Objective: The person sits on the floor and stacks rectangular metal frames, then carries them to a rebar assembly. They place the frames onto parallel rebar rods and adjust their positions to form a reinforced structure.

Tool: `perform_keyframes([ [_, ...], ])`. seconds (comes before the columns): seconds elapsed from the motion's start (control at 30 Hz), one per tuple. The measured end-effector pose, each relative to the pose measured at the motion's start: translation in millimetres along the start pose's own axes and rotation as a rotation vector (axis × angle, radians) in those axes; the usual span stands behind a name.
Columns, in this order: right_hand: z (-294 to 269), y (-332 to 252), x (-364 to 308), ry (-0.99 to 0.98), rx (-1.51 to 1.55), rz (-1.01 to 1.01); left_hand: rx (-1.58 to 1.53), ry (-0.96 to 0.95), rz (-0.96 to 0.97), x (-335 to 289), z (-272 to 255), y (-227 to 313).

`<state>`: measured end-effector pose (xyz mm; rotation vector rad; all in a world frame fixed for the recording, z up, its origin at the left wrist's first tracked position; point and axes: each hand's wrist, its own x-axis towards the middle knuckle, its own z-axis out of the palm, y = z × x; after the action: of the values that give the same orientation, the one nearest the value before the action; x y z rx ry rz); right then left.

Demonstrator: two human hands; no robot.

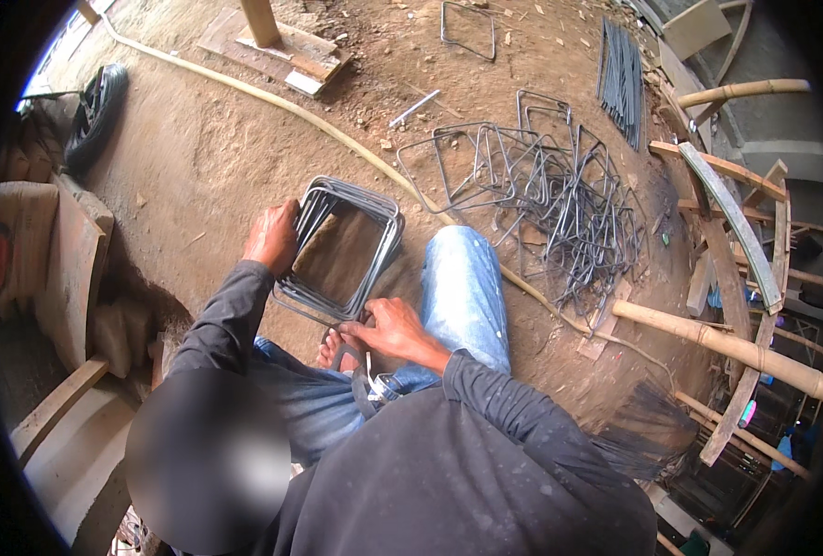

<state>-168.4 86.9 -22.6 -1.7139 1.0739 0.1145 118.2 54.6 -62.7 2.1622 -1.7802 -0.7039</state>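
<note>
A stack of square steel rebar stirrups (354, 193) stands tilted in front of my knees, its bent frames bundled closely together. My left hand (272, 239) is closed around the stack's left side. At the lower right corner, my right hand (395, 331) has its fingers bent against the bars, seemingly pinching the lowest frame, which sticks out a little from the others. My sandalled foot (334, 352) shows just below the stack. To the right of my knee (465, 292) lies a tangled heap of loose stirrups (569, 199) on the dirt.
A pale hose (272, 97) crosses the ground and passes by my knee. Straight cut bars (621, 83) lie at the far right, and one stirrup (468, 54) lies apart. Bamboo poles (736, 347) and timber stand on the right. Wooden boards (73, 269) and a black coil (98, 116) are at left.
</note>
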Motion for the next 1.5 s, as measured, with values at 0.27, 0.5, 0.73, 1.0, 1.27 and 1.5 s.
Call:
perform_keyframes([
  [0.27, -5, 9, -2, 0.000, -0.035, -0.014, 0.085, -0.072, -0.056, 8, -1, 8],
  [0.5, -44, 27, -4, 0.141, 0.132, 0.022, 0.201, -0.147, -0.143, 15, -9, 15],
  [0.73, -90, 66, 6, 0.393, 0.217, 0.084, 0.278, -0.157, -0.152, 19, -22, 26],
  [1.0, -102, 105, 19, 0.561, 0.221, 0.015, 0.257, -0.221, -0.194, 32, -35, 47],
  [1.27, -115, 127, 97, 0.643, -0.027, -0.041, 0.219, -0.224, -0.217, 41, -41, 50],
  [1.5, -100, 147, 115, 0.733, -0.303, -0.130, 0.182, -0.229, -0.188, 48, -41, 50],
])
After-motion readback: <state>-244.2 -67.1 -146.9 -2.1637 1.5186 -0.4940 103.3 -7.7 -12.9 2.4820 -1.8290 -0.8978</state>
